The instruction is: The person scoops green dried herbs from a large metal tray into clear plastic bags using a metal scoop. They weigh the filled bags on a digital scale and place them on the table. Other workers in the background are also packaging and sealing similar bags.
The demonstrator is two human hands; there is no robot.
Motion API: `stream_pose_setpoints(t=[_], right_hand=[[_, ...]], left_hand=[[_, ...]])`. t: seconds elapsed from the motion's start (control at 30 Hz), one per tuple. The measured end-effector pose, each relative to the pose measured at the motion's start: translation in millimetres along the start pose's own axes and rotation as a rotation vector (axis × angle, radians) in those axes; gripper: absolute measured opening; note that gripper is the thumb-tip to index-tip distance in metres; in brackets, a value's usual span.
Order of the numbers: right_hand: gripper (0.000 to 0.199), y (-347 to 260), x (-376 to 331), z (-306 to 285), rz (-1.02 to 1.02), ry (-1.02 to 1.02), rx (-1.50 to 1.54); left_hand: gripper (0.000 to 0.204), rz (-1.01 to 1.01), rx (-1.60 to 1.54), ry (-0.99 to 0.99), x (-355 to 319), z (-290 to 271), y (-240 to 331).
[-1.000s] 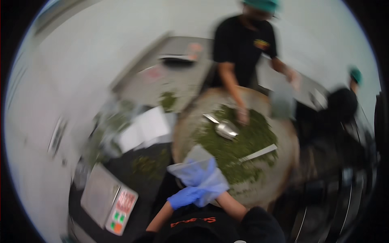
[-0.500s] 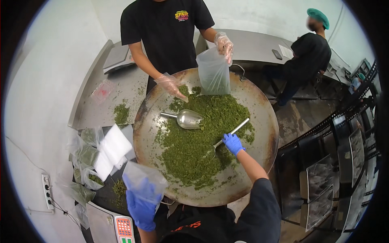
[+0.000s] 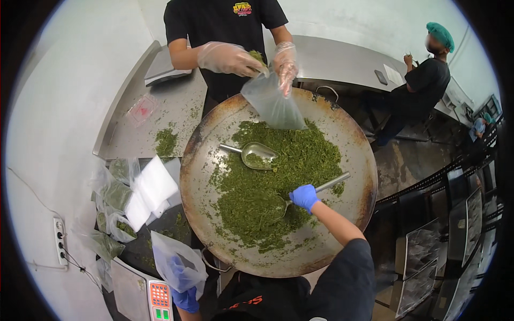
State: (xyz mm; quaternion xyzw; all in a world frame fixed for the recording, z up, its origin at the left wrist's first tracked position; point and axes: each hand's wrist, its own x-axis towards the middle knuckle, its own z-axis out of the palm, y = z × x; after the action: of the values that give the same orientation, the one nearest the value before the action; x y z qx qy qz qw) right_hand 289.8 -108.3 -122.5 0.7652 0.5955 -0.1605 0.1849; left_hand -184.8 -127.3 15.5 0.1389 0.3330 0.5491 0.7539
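My right hand (image 3: 304, 198), in a blue glove, is closed round the handle of a metal scoop (image 3: 333, 182). The scoop's head lies low in a heap of chopped green leaves (image 3: 249, 206), partly covered by them. The leaves fill the middle of a wide round metal pan (image 3: 195, 224). At the pan's near left, my left hand (image 3: 185, 300), gloved in blue too, grips a clear plastic bag (image 3: 174, 259); its fingers show dimly through the film. A second metal scoop (image 3: 259, 156) rests on the leaves, untouched, with some in its bowl.
Across the pan a co-worker's gloved hands hold a plastic bag (image 3: 274, 104) and a clump of leaves (image 3: 257, 55). White sheets (image 3: 152, 190), filled bags (image 3: 115, 195) and a scale (image 3: 131, 291) stand at left. Racks (image 3: 423, 251) line the right; another person sits far right.
My right hand has drawn the scoop slightly down and left through the leaves. My left hand with its bag has moved down. The co-worker has lifted a clump of leaves to the other bag.
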Motion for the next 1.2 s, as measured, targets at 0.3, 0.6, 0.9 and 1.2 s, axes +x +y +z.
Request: stream_pose_setpoints(t=[0.3,0.6,0.9,1.2], right_hand=[[0.016,185.0,-64.9,-30.1,0.447,0.493,-0.483],[0.013,48.3,9.2,32.5,0.099,0.298,-0.252],[0.016,143.6,-25.2,-13.3,0.256,0.352,-0.431],[0.045,-82.3,49.2,49.5,0.249,0.254,0.309]], left_hand=[[0.06,0.421,1.26,0.065,40.4,-10.1,36.6],[0.066,0.842,0.924,0.22,70.2,-9.7,35.2],[0.081,0.785,1.15,0.14,60.2,0.7,37.3],[0.085,0.807,1.288,0.117,44.2,-13.8,40.9]])
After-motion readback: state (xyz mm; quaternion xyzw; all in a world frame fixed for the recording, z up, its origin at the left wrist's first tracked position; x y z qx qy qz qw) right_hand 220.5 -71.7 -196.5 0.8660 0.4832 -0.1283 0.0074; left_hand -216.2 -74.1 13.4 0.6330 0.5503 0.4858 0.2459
